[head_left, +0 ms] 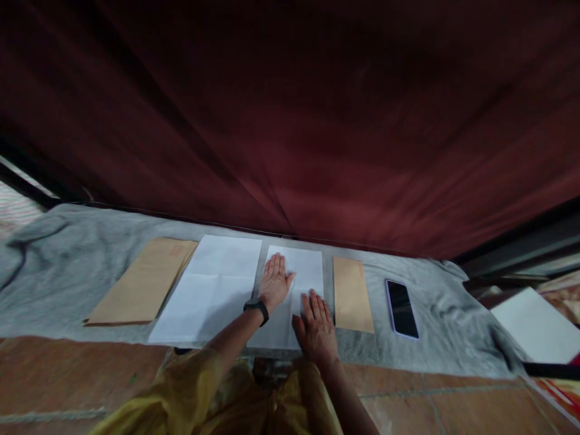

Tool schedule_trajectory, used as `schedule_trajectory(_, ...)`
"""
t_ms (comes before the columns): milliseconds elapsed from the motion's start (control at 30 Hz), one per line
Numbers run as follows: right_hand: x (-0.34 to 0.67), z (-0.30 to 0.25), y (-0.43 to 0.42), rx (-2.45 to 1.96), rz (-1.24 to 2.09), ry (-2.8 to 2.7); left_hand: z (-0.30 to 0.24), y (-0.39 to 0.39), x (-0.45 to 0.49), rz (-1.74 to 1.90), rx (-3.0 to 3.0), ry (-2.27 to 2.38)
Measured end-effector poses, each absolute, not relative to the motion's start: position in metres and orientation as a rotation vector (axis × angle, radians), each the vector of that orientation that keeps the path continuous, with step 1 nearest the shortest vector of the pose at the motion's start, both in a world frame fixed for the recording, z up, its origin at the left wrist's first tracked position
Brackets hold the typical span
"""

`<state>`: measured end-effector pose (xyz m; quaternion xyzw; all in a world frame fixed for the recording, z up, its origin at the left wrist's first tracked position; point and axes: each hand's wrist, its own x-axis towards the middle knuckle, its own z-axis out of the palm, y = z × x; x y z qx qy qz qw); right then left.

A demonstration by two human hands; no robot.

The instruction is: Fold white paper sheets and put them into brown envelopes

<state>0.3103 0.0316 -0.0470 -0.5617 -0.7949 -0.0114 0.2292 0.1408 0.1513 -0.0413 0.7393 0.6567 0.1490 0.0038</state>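
Observation:
My left hand [274, 283], with a black band at the wrist, lies flat and open on a white sheet of paper [308, 269] in the middle of a grey cloth [67, 266]. My right hand [317, 323] also rests flat, fingers stretched out, on the near right part of the same sheet. A larger creased white sheet [212, 287] lies just left of it. A small brown envelope [351, 294] sits right of my right hand, and a stack of brown envelopes [145, 281] lies at the far left.
A phone [401, 308] with a dark screen lies on the cloth right of the small envelope. A dark red curtain [317, 121] hangs behind the cloth. A white sheet [537, 326] lies at the right edge. Terracotta tiles [67, 374] run along the near side.

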Motion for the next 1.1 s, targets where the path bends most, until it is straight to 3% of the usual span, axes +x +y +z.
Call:
schedule_trajectory(133,0.31,-0.052,0.033,-1.563,-0.002,-2.187,-0.036,0.128,0.136,0.518,2.313,2.07)
schedule_trajectory(300,0.311,-0.056,0.033,-1.555,-0.023,-2.209,-0.035,0.07,0.142,0.546,2.573,1.665)
schedule_trajectory(433,0.313,-0.056,0.033,-1.52,-0.03,-2.233,-0.037,0.035,0.136,0.467,2.613,1.599)
schedule_trajectory(1100,0.336,-0.042,0.008,-1.358,0.03,-2.405,-0.03,-0.009,0.101,0.234,2.71,1.559)
